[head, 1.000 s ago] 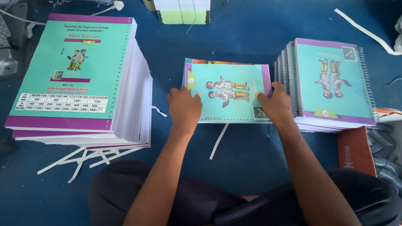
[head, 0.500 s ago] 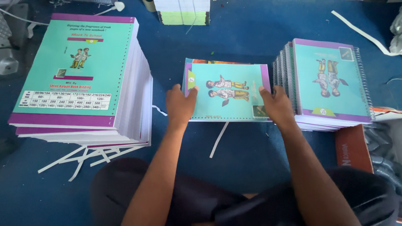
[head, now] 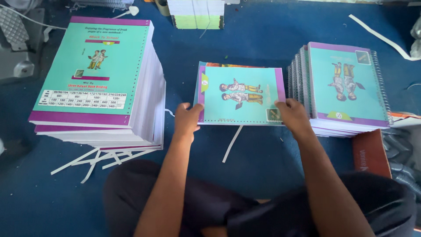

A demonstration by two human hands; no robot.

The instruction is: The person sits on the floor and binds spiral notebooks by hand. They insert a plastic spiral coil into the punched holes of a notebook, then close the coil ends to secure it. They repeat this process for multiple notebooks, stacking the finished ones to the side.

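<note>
Gripping a teal notebook cover [head: 240, 94], seemingly loose, with left hand [head: 187, 119] and right hand [head: 294, 116]

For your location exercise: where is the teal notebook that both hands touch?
In the head view, the teal notebook lies centre on the blue floor, between the tall stack on the left and the spiral-bound pile on the right.

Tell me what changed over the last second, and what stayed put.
Little changed. Both hands slid slightly toward the near corners of the teal notebook: the left hand at its near left corner, the right hand at its near right corner. Neither let go. The notebook, the tall stack and the spiral-bound pile stayed where they were.
</note>
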